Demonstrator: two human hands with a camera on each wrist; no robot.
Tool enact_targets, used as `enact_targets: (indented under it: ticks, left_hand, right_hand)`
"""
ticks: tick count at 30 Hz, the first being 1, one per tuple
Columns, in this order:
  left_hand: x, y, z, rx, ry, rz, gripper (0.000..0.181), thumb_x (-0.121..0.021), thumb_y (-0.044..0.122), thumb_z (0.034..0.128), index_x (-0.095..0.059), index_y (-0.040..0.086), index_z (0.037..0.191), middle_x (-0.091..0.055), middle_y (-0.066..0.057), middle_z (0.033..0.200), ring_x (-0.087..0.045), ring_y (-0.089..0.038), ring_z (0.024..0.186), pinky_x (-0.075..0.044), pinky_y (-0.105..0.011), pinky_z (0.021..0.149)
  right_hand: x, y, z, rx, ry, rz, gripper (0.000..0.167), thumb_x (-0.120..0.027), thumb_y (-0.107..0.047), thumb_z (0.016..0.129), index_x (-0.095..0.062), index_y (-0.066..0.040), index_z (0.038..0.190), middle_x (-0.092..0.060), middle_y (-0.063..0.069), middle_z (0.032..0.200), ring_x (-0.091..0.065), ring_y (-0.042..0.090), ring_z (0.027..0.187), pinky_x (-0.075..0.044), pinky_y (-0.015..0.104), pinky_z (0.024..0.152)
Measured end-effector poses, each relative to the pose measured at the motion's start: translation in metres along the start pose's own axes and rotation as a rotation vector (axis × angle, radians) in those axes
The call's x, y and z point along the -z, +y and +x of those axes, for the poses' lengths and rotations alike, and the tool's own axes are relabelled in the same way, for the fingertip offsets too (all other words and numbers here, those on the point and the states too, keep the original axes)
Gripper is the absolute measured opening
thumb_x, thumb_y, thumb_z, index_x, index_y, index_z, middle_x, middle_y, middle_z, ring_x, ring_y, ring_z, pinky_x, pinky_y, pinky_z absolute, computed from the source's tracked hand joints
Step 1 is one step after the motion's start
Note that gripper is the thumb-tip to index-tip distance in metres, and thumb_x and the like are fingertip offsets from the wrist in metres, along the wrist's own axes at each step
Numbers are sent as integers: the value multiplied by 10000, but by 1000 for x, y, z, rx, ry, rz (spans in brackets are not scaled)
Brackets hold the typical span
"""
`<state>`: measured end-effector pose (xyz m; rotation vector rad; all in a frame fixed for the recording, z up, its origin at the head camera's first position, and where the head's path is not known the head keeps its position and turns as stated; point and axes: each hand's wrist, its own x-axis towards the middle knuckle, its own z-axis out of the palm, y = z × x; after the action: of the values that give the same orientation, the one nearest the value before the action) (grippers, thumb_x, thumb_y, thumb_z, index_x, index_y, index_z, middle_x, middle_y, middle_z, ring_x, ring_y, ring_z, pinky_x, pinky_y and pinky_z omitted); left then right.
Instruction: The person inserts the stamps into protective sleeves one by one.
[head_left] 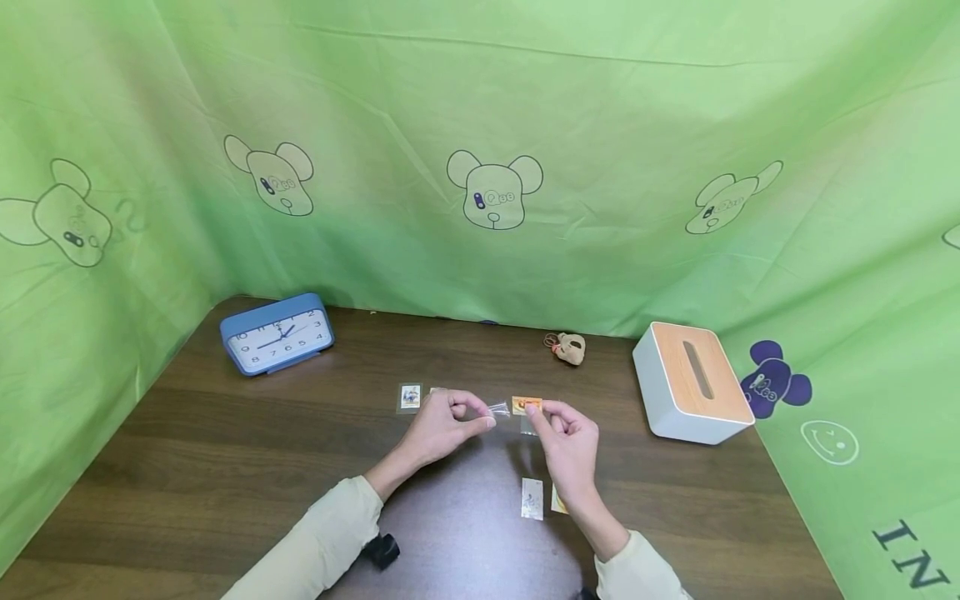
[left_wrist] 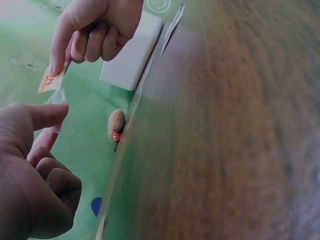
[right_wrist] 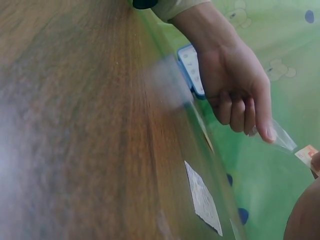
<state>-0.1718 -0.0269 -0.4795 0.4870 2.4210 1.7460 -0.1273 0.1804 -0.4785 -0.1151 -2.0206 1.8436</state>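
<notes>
Between thumb and forefinger, my left hand (head_left: 442, 429) pinches a small clear plastic sleeve (head_left: 499, 409) above the table. Facing it, my right hand (head_left: 570, 446) pinches a small orange stamp (head_left: 527, 403) by its edge. In the left wrist view the stamp (left_wrist: 48, 84) is close to the sleeve's open-looking end; in the right wrist view a narrow gap separates them. A picture stamp in a clear sleeve (head_left: 410, 397) lies left of my left hand, which partly hides another piece. Nearer me lie a whitish stamp (head_left: 532, 499) and a yellow one (head_left: 559, 502), partly covered by my right wrist.
A blue clock (head_left: 277, 335) stands at the back left of the brown table (head_left: 187, 467). At the right is a white tissue box (head_left: 693, 383) with a wooden lid. A small tan pouch-like trinket (head_left: 570, 348) lies at the back. Green printed cloth (head_left: 495, 100) hangs behind.
</notes>
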Motion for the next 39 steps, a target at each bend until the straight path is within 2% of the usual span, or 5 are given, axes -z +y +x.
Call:
enact_targets:
  ticks: [13,25,33,39]
  left_hand:
    - [0,1,-1,14,16,-37,113,-910,156,906,-852,88,975,-222,108,603,-209,-65,577,-294,-251,613]
    - [-1,3,0,3,-18,-67,101,-897,134,914,-850,63,967,-237,119,586,-224,-55,562,-268,-221,545]
    - [-2,2,-1,-6,-22,-75,99,-899,133,912,-852,63,963,-244,115,581,-229,-52,554,-276,-229,551]
    - [-3,3,-1,-19,-20,-53,107,-906,146,913,-856,73,973,-229,130,582,-223,-53,558,-269,-228,549]
  right_hand:
    - [-2,-3,-1,-16,1,10,116,-831,27,934,-784,125,974,-339,-108,545,-287,-2,514,-248,198,501]
    - [-2,-2,-1,-6,0,15,116,-823,38,939,-778,136,981,-339,-111,551,-286,-7,514,-235,204,488]
    - [-3,-5,-2,16,15,49,115,-812,45,941,-763,148,952,-317,-113,542,-261,-13,509,-187,275,473]
    - [-6,-8,0,-53,44,98,93,-806,45,946,-770,130,957,-320,-111,540,-266,-6,505,-191,222,483]
